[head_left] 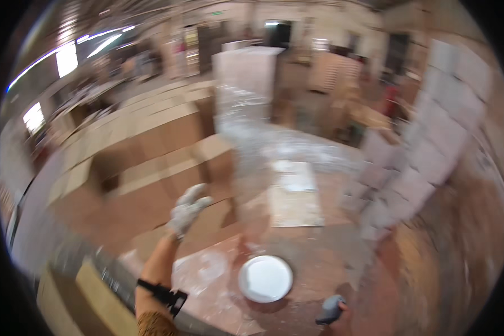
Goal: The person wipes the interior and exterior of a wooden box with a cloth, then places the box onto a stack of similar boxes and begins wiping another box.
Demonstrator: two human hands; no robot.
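My left hand (188,211), in a white glove, reaches out in front of the brown cartons (179,168) with its fingers apart and nothing in them. A black strap with a small black device (168,297) goes round that forearm. At the lower edge my right hand (344,315) is closed around a small, dark grey, rounded thing (330,309); blur hides its kind. Left of this hand is a round white dish or plate (266,278) on the reddish surface (207,280). Beyond the dish lies a pale rectangular sheet or board (297,207).
Brown cartons stand piled at the left, and an opened carton (84,302) is at the lower left. Clear plastic film (297,148) lies beyond the board. A tall wrapped stack (246,78) stands behind. Pale blocks or boxes (425,151) pile up high at the right.
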